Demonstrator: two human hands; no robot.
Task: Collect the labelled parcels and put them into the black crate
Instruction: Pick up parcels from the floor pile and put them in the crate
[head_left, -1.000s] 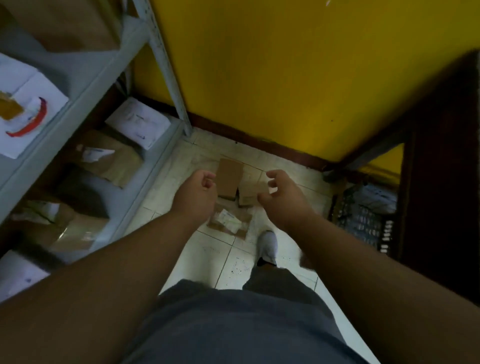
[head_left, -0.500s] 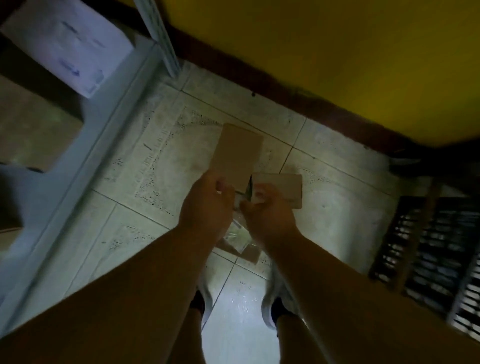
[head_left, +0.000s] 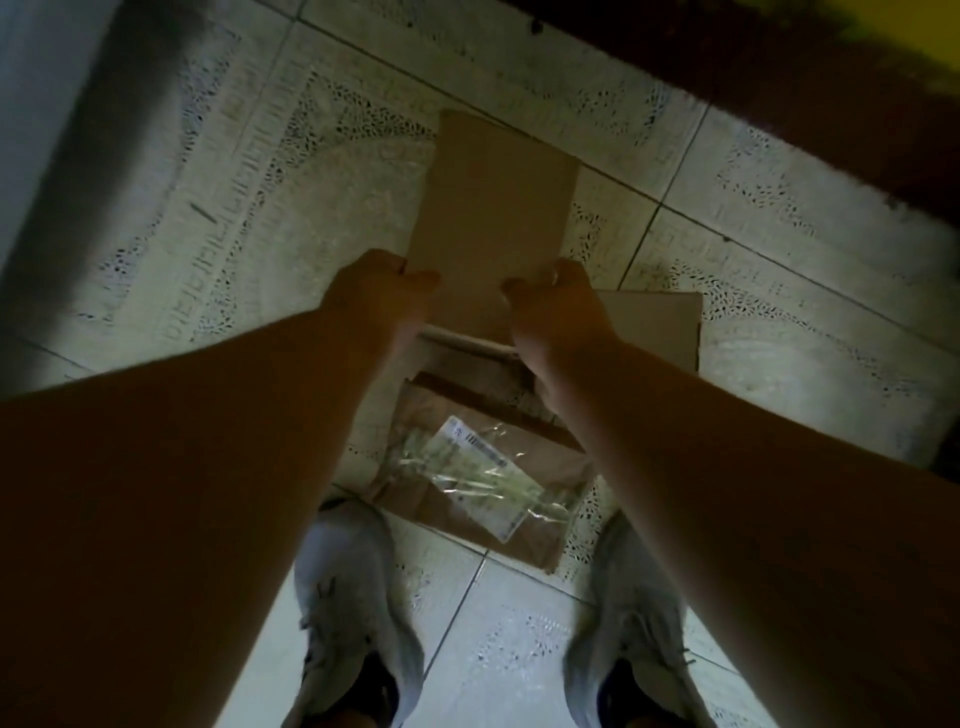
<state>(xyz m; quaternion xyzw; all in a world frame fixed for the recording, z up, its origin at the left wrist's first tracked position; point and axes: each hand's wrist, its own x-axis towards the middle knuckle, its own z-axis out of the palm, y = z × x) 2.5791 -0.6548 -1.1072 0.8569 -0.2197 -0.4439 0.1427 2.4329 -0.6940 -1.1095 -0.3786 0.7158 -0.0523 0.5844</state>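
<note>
Only one printed thing shows here, and it's the white label (head_left: 485, 480) under a crinkled clear sleeve on the brown paper parcel (head_left: 483, 499) lying on the floor between the two shoes. A row of dark bars, like a barcode, runs along its far edge, and there's a tiny mark at its far-left corner that might be two digits, too blurred to call. The rest of the print is a smear. The plain cardboard parcel (head_left: 493, 208) held up beyond it shows a bare brown face.
</note>
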